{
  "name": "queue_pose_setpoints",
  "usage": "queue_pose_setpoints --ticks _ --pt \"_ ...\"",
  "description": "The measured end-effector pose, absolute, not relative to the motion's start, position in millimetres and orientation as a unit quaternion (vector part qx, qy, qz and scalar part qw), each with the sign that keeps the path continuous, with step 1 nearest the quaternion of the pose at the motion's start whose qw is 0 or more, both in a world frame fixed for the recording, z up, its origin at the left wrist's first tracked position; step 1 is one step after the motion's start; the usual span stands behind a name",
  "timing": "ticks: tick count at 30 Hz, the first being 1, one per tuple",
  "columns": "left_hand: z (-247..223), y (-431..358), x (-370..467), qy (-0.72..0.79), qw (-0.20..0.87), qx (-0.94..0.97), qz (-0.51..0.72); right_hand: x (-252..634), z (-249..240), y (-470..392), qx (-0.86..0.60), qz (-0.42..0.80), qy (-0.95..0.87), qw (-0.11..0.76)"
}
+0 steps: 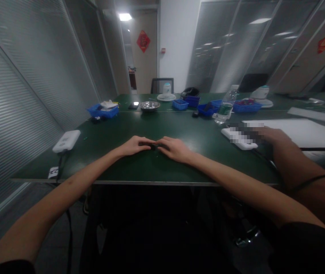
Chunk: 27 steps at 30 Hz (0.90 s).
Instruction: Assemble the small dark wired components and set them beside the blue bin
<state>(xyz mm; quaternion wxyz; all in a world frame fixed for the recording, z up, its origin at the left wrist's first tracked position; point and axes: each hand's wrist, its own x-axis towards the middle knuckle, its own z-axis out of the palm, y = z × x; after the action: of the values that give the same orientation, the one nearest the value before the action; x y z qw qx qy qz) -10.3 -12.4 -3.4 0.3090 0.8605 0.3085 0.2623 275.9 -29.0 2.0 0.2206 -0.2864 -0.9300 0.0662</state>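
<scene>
My left hand (135, 145) and my right hand (175, 148) meet fingertip to fingertip just above the green table (116, 167). Between the fingertips is a small dark thing (153, 146), too small and dim to name. Both hands have their fingers bent and pressed together around it, the left from one side and the right from the other. My fingers cover most of it.
White power strips (67, 141) lie at left and right, the right one beside a co-worker's arm (290, 152). Farther back stand a metal bowl (150, 107), a water bottle (226, 106), and several blue baskets (103, 111). A white board (307, 133) lies at right.
</scene>
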Motion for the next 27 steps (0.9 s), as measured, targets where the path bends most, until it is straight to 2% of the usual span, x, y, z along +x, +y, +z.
queue_pose_setpoints --ticks 11,21,27 --pt "-6 2 -34 0.379 0.194 0.867 0.260 276 3 -27 -0.365 0.037 -0.909 0.199" --pt "-5 41 -139 0.664 0.074 0.680 0.302 277 6 -26 -0.358 0.046 -0.913 0.190" --pt "-7 39 -183 0.781 -0.008 0.549 0.298 277 6 -26 -0.358 0.040 -0.914 0.185"
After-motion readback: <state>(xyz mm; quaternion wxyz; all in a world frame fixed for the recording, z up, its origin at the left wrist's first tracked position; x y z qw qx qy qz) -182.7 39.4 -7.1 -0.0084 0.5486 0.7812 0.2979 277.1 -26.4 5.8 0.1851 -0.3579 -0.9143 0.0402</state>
